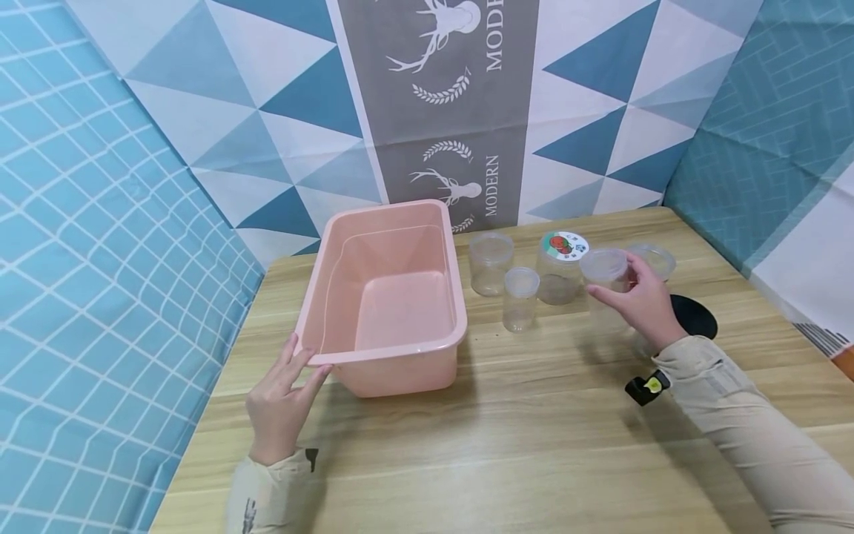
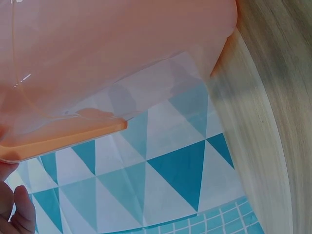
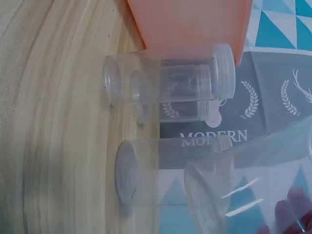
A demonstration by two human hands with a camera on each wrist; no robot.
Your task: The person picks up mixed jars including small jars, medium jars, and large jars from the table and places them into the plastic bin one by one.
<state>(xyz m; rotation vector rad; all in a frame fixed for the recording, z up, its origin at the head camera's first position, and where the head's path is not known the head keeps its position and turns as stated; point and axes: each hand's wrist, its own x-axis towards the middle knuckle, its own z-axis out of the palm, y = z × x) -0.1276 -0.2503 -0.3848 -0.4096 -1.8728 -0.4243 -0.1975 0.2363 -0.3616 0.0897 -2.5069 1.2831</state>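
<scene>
My left hand [image 1: 280,404] grips the front-left corner of a pink plastic basin [image 1: 383,356], its fingers over the rim and the thumb against the outside. In the left wrist view, curled fingers [image 2: 22,207] show beside the basin's rim. On the right, my right hand [image 1: 643,300] holds a clear plastic jar [image 1: 603,267] with a translucent lid, thumb on the near side and fingers behind. The right wrist view shows this jar [image 3: 243,190] tilted, its base raised off the tabletop. The basin has nothing inside it.
Between basin and held jar stand a wide clear jar [image 1: 491,263], a slim clear jar [image 1: 520,304] and a jar with a fruit-sticker lid [image 1: 564,248]. Behind my right hand is another clear jar [image 1: 657,259]; a round black top [image 1: 695,317] sits beside the wrist. Patterned cloth walls [image 1: 280,111] border the table.
</scene>
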